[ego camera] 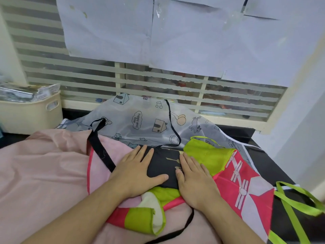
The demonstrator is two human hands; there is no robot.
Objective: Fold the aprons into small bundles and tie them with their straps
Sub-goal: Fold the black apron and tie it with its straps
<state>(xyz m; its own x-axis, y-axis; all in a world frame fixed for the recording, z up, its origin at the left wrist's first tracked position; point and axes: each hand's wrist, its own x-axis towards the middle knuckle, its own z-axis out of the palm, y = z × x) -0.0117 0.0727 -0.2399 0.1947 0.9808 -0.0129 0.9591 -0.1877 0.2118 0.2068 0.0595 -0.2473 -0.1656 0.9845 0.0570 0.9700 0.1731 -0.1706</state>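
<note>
Head view: both palms flat, fingers straight, left hand (139,166) and right hand (193,175) pressing the folded black apron (164,164) between them; its wide strap (100,148) trails beyond the left hand, nearer it, ready for tying.

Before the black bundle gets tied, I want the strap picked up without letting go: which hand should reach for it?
Probably the left hand: the wide black strap runs right beside it. The right hand can keep pressing the folded black apron flat.
</note>
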